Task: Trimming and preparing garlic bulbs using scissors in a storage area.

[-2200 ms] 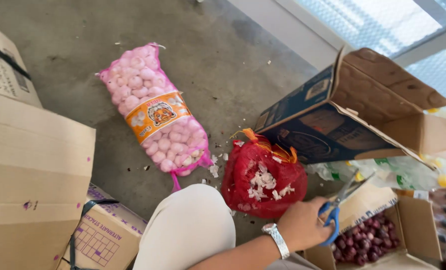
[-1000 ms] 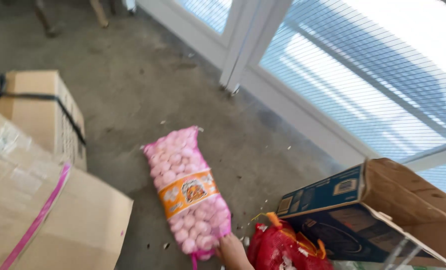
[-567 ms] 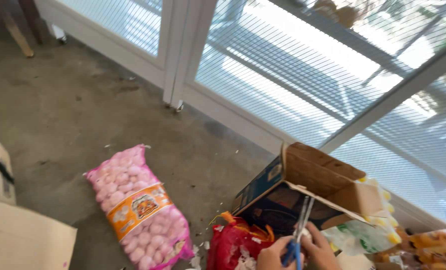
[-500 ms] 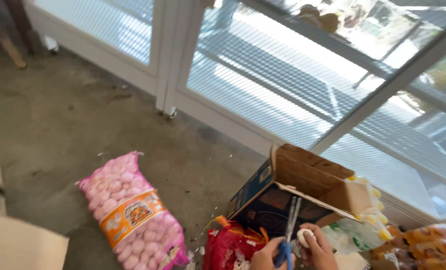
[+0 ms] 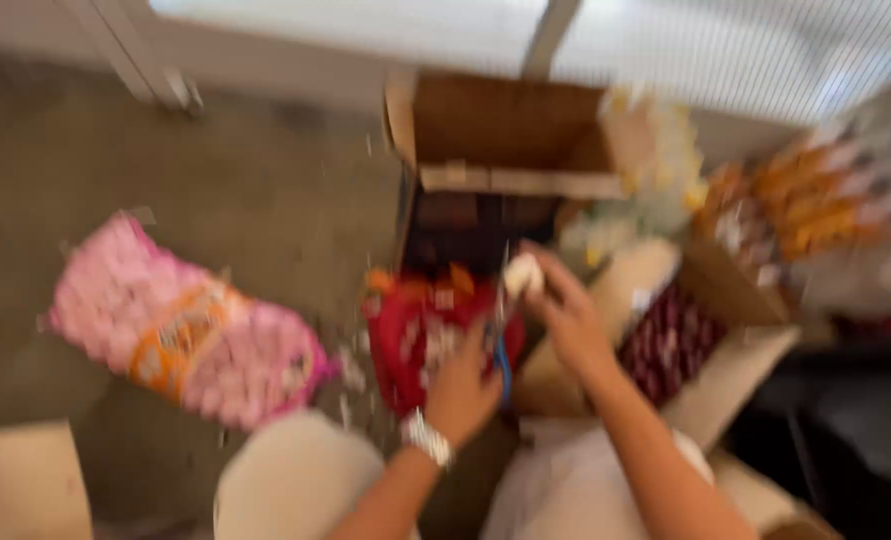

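Nearest, the left hand (image 5: 462, 385) has its fingers closed round the blue-handled scissors (image 5: 502, 350), blades pointing far, over the red net bag (image 5: 415, 335) on the floor. Just right and farther, the right hand (image 5: 565, 315) pinches a pale garlic bulb (image 5: 522, 274) at the blades, so trimming looks in hand. The blur hides the cut; next the blades need lining up on the bulb's stem.

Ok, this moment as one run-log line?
left hand: holds scissors | right hand: holds garlic | below: red net bag | left: pink garlic sack | view: blurred
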